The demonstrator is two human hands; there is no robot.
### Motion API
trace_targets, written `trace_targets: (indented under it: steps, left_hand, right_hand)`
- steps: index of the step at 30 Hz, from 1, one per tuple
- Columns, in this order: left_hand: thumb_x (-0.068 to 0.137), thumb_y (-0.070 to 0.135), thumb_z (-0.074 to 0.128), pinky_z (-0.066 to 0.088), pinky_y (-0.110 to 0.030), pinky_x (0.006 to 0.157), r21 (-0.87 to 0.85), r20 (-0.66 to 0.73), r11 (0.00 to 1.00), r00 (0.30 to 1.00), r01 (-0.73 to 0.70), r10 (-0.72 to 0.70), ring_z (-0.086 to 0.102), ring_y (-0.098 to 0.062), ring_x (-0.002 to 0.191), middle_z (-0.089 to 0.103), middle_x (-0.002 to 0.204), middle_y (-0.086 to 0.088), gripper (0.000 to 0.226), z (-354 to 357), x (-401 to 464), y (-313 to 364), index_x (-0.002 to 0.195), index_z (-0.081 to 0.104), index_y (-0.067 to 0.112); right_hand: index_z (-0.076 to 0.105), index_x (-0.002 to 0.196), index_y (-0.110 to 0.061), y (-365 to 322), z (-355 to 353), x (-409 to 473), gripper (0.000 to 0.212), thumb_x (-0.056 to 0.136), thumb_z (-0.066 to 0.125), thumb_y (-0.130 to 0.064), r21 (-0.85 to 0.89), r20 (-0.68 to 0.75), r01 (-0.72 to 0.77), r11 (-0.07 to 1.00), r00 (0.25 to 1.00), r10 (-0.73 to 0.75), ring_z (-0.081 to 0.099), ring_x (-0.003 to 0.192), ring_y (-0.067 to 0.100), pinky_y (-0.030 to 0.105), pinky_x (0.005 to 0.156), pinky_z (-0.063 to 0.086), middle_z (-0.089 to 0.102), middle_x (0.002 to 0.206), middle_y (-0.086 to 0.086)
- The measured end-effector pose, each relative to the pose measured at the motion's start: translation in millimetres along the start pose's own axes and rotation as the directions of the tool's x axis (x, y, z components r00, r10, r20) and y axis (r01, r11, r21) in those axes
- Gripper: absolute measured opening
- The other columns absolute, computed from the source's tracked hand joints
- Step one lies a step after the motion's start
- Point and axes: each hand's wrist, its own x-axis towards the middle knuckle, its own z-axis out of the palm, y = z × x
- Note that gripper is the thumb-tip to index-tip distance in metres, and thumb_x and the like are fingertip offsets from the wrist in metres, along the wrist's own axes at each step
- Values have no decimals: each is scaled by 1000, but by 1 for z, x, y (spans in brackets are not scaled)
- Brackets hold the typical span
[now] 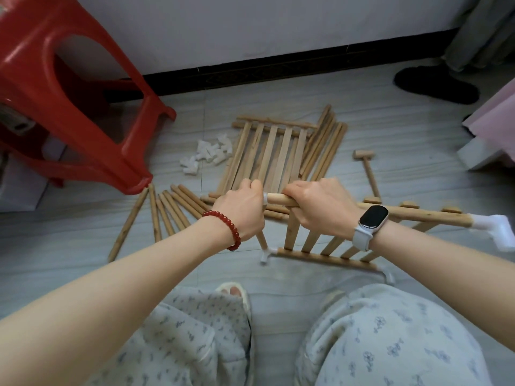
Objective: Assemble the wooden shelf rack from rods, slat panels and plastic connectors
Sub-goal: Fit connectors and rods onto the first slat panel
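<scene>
A slat panel [312, 242] stands tilted on the floor in front of my knees. My right hand [320, 207] grips its top rail [418, 214] near the left end. My left hand [242, 210] holds a white plastic connector [265, 198] at that rail's tip, mostly hidden under the fingers. Beneath my left hand a short rod [261, 240] runs down to another connector [264, 256] at the panel's lower left corner. A white connector [498, 228] caps the rail's right end. More slat panels [267, 151] lie flat further out.
Loose rods [164, 210] lie fanned on the floor at left, longer rods [323, 146] beside the flat panels. A pile of white connectors [209, 156] and a small wooden mallet [367, 169] lie nearby. A red plastic stool [69, 93] stands at left. A person's dark shoe [434, 84] is far right.
</scene>
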Motion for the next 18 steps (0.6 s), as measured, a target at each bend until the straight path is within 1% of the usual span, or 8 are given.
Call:
trace_targets:
  steps: [2,4,6,8,10,12,14,18]
  left_hand:
    - [94,21,45,36,-25,60,-119,103,993,994,-18,30,40,-15,67,38,93,-1,9,-6,2,-2,92,40,14]
    - [90,18,50,34,-16,48,-377,182,924,983,62,9,40,-10,61,41,79,1,15,-16,0,-5,75,46,17]
    - [90,20,47,30,-21,50,-596,152,779,980,195,-128,36,-13,58,40,67,0,27,-19,0,-10,63,45,17]
    - [92,25,42,29,-26,54,-722,126,602,920,341,-370,37,-16,58,43,66,-3,32,-12,2,-11,63,46,12]
    - [96,29,39,33,-27,55,-778,183,434,825,453,-534,45,-20,61,51,74,-10,33,-1,4,-2,79,55,5]
    - [99,32,35,38,-28,65,-793,205,354,764,496,-611,53,-26,76,59,91,-14,42,7,10,8,108,55,-3]
    - [101,32,30,39,-28,66,-788,127,398,757,469,-641,50,-24,79,56,93,-13,45,11,16,16,111,55,-4]
    - [102,31,26,34,-23,54,-719,-55,593,822,361,-567,49,-20,68,57,78,-11,49,13,20,21,76,54,1]
  right_hand:
    - [55,104,-20,0,-1,-2,17,93,44,-25,25,19,-19,1000,1000,19,47,69,18,29,56,30,59,92,-4]
    - [53,97,-24,2,-4,0,10,93,45,-28,65,39,-47,997,998,45,51,72,17,28,59,32,56,87,-6]
    - [48,89,-28,3,-8,4,5,92,48,-31,99,63,-76,992,996,70,53,73,18,29,58,32,56,82,-8]
    - [44,84,-31,2,-10,5,10,92,50,-35,136,90,-93,986,993,81,51,70,17,29,57,31,56,78,-7]
    - [42,83,-32,0,-10,2,13,92,50,-36,147,126,-100,984,989,82,49,68,17,28,55,30,54,74,-8]
    - [41,80,-32,-3,-10,2,15,92,48,-36,125,161,-105,987,983,84,49,66,17,27,53,29,51,69,-8]
    - [40,71,-31,-4,-13,5,23,92,48,-36,121,205,-128,984,973,101,48,64,15,26,54,30,49,65,-8]
    - [35,59,-31,-5,-17,6,32,88,49,-31,130,212,-161,978,969,131,48,63,17,29,59,34,47,61,-7]
